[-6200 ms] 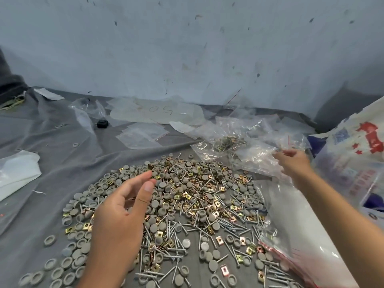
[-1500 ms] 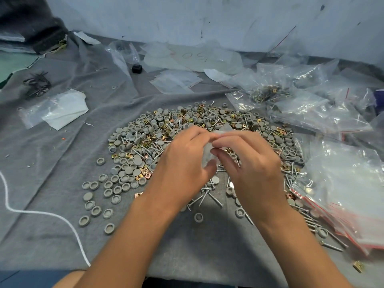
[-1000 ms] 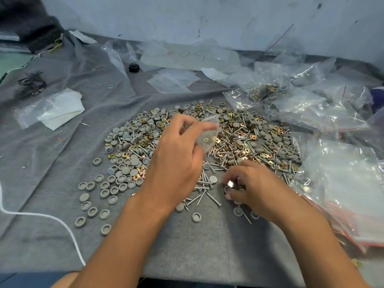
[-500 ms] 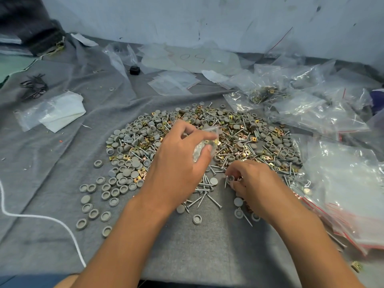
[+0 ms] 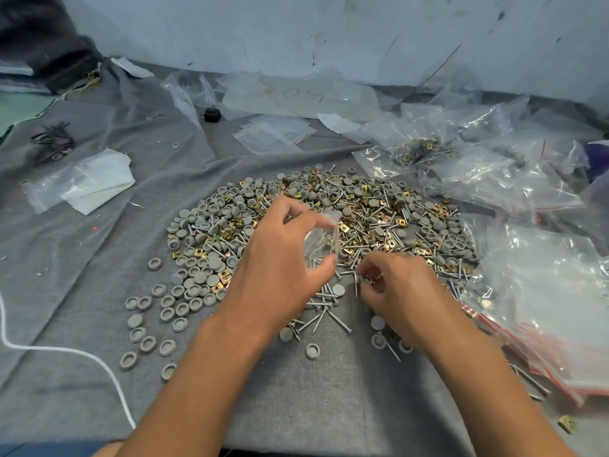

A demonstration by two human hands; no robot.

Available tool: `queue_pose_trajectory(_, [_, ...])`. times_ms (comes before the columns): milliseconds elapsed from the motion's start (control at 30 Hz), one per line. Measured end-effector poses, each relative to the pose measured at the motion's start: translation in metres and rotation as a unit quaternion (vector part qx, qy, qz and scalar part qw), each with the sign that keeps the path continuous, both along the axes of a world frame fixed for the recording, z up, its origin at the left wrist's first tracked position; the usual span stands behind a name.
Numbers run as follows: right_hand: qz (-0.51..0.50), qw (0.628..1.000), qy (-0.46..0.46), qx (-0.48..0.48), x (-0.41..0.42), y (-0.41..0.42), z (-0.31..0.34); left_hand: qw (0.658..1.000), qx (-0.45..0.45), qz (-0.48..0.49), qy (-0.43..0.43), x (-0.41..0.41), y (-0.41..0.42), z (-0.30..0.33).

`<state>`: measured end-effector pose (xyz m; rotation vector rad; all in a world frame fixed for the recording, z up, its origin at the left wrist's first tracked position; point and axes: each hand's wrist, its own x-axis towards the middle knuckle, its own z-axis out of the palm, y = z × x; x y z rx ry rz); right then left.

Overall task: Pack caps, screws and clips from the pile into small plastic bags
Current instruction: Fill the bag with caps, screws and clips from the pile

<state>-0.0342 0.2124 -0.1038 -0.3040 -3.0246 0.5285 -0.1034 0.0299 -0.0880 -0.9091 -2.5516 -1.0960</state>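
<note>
A: Where is the bag being filled?

B: The left hand (image 5: 280,258) pinches a small clear bag (image 5: 321,240) between thumb and fingers, just above the near edge of the pile (image 5: 329,222). I'd say it is held up there, mouth turned toward the other hand, so parts need only a short trip.

A: And the right hand (image 5: 402,291)?

B: It is curled down at the near right edge of the pile, fingertips closed on a screw (image 5: 356,285) that hangs point down. There may be a second small part in the same pinch; the view is too blurred there to be sure.

A: So which step is this?

B: Judging by the pose, gathering screws to drop into the bag. The bag looks nearly empty, so this packet has barely begun.

A: What is in the pile itself?

B: Grey caps, silver screws and brass-coloured clips, mixed together on the grey cloth (image 5: 296,390) that covers the tabletop. Loose caps (image 5: 155,328) lie scattered to the near left.

A: And finished packets?

B: Clear bags (image 5: 543,291) with red seal strips are heaped on the right, within easy reach of the right hand. One bag (image 5: 418,153) at the far right holds clips and screws.
</note>
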Motion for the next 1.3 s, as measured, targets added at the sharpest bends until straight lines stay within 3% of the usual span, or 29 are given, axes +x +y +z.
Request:
queue_pose_trajectory(133, [-0.047, 0.985, 0.026, -0.161, 0.000, 0.010, 0.002, 1.000, -0.011, 0.001, -0.003, 0.001, 0.000, -0.002])
queue_pose_trajectory(300, [0.063, 0.915, 0.268, -0.296, 0.004, -0.001, 0.021, 1.000, -0.023, -0.006, 0.000, 0.003, 0.004, -0.003])
queue_pose_trajectory(467, [0.137, 0.915, 0.351, -0.145, -0.001, -0.017, 0.018, 0.999, -0.032, -0.028, -0.002, 0.003, 0.006, -0.005])
queue_pose_trajectory(667, [0.110, 0.912, 0.371, -0.136, 0.001, -0.016, 0.017, 0.999, -0.028, -0.021, -0.002, 0.003, 0.005, -0.007])
queue_pose_trajectory(800, [0.136, 0.909, 0.386, -0.076, 0.000, -0.021, 0.015, 0.999, -0.034, -0.024, -0.005, 0.003, 0.005, -0.005])
queue_pose_trajectory(1000, [0.097, 0.930, 0.341, -0.095, 0.000, -0.009, 0.021, 0.999, -0.026, -0.017, -0.011, 0.002, 0.004, -0.007])
queue_pose_trajectory(1067, [0.060, 0.966, 0.225, -0.115, 0.004, 0.008, 0.022, 0.999, -0.029, -0.011, -0.008, 0.001, 0.003, -0.009])
queue_pose_trajectory(1167, [0.069, 0.992, -0.079, -0.068, 0.011, 0.025, 0.015, 0.999, -0.039, -0.005, -0.012, 0.001, 0.003, -0.009])
queue_pose_trajectory(1233, [0.084, 0.985, -0.147, -0.020, 0.015, 0.026, 0.010, 0.999, -0.043, -0.005, -0.014, 0.001, 0.003, -0.009])
queue_pose_trajectory(1300, [0.072, 0.989, -0.131, 0.020, 0.015, 0.022, 0.009, 0.999, -0.040, -0.007, -0.013, 0.001, 0.003, -0.010])
